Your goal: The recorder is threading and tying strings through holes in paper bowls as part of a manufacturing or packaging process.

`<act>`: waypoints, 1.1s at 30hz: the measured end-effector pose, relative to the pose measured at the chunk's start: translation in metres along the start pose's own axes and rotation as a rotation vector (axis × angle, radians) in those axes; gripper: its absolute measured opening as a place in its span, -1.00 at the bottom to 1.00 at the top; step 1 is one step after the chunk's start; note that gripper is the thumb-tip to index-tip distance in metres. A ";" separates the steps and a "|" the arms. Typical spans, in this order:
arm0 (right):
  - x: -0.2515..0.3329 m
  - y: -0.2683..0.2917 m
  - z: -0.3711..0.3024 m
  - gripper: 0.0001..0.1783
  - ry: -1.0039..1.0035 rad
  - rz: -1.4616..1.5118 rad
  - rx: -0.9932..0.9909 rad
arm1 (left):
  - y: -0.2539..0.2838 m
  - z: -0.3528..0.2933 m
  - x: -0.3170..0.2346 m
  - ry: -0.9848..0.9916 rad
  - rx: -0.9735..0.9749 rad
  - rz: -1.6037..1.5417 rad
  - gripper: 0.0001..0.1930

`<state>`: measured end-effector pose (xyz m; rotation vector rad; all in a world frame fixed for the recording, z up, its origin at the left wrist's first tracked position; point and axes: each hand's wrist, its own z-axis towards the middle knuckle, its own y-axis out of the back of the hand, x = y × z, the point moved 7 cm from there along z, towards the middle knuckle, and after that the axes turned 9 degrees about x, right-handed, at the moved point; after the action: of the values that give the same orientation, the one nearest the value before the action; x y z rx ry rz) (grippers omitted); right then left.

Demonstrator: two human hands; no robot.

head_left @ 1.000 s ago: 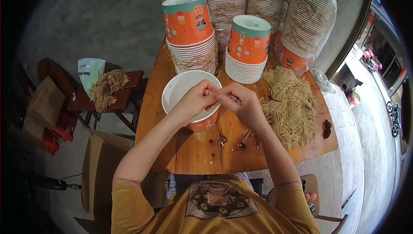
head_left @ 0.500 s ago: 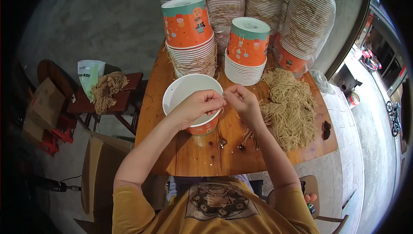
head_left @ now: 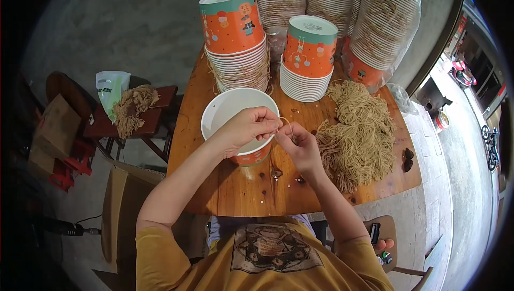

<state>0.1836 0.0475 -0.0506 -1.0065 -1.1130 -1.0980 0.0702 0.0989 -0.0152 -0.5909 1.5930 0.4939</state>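
A paper bucket [head_left: 222, 115], white inside and orange outside, stands upright on the wooden table. My left hand [head_left: 250, 129] is at its right rim, thumb and fingertips pinched together. Just right of it, my right hand [head_left: 301, 147] is also closed in a pinch. Between the two hands a thin tan string [head_left: 288, 123] curves up in a small loop. The fingers hide its ends, and I cannot tell whether it passes through the bucket's wall. A pile of tan strings [head_left: 367, 136] lies to the right of my right hand.
Behind stand two stacks of upturned orange buckets [head_left: 230, 26] [head_left: 309, 50]; strings hang around the left one. Bagged bucket stacks [head_left: 383, 29] line the back. Small dark bits [head_left: 276, 173] and white beads lie near the front edge. A bench [head_left: 160, 110] at left carries more string.
My right hand has turned and dropped slightly, and a loop of string now shows between the hands. My left hand stays pinched at the rim. The whole view has shifted a little.
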 end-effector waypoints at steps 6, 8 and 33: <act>0.012 -0.024 -0.003 -0.90 -0.006 0.064 -0.001 | 0.004 -0.005 0.003 0.172 -0.020 -0.001 -0.84; 0.010 -0.024 -0.002 -0.88 -0.011 0.017 -0.009 | 0.004 -0.003 0.005 0.204 -0.058 0.010 -0.88; 0.022 0.011 -0.004 -0.85 0.094 0.043 -0.104 | 0.002 -0.006 0.011 0.081 -0.063 -0.071 -0.89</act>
<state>0.1969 0.0426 -0.0303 -1.0451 -0.9630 -1.1662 0.0632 0.0957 -0.0258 -0.7204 1.6317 0.4738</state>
